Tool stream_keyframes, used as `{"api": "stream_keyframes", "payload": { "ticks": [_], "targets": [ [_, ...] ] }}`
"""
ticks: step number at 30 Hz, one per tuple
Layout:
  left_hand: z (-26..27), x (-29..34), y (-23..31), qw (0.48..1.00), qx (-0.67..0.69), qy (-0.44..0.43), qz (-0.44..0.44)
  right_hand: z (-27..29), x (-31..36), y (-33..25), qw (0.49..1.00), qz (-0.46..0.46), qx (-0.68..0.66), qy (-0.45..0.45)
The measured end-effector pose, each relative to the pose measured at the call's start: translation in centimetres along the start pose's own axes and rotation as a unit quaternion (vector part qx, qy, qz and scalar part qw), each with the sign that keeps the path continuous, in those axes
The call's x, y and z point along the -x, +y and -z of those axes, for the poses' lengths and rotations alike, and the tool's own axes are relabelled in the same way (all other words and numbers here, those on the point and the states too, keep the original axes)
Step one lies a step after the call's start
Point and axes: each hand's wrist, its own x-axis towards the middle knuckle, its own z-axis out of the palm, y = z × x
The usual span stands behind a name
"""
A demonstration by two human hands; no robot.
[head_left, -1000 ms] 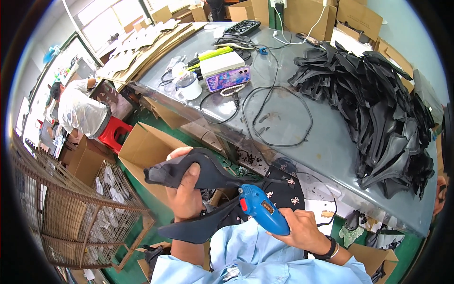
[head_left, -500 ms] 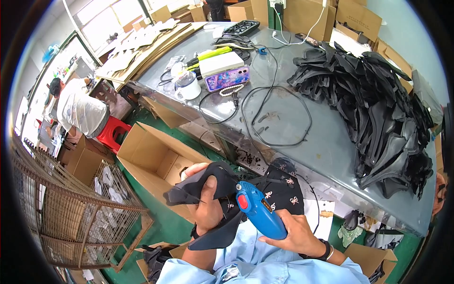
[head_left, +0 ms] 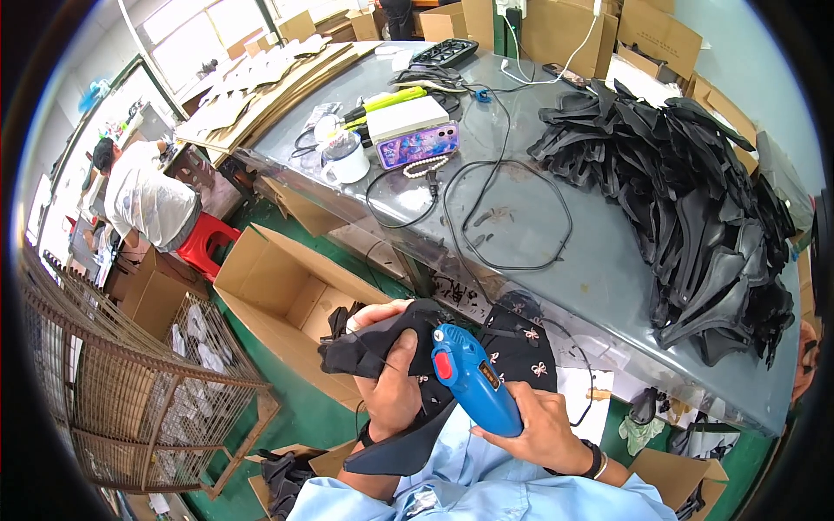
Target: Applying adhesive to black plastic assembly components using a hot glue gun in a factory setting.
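"One black piece (head_left: 363,349): where was it?"

"Lower centre of the frame: the left hand (head_left: 393,382) pinched it, thumb on top, while the right hand (head_left: 546,432) wrapped a blue tool (head_left: 479,386)."

"And its likely feel?"

"It looked light and bendy, best gripped where bunched, clear of the tool's tip (head_left: 438,334)."

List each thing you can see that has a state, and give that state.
Left hand, gripping the black piece
Right hand, wrapped around the blue tool
Black piece, held and bent
Blue tool, held; whether running, cannot tell
Cardboard box, open at the top
Phone, propped on its long edge
Mug, upright
Black cord, lying in loose loops
Black heap, piled loosely
Red stool, sat on
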Motion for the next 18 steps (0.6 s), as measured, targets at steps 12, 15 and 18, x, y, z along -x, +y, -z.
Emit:
{"api": "stream_keyframes", "payload": {
  "ticks": [12, 15, 18],
  "targets": [
    [-1.0, -0.3, 1.2, 0.998, 0.054, 0.030, 0.008, -0.2, 0.6, 0.3, 0.998, -0.027, 0.049, -0.015],
    [-1.2, -0.1, 0.5, 0.997, 0.047, 0.061, -0.032, -0.3, 0.6, 0.2, 0.999, -0.021, 0.047, -0.014],
    [-1.1, 0.1, 0.1, 0.997, 0.026, 0.062, -0.042, -0.4, 0.4, 0.0, 0.999, -0.026, 0.034, -0.017]
  ]
}}
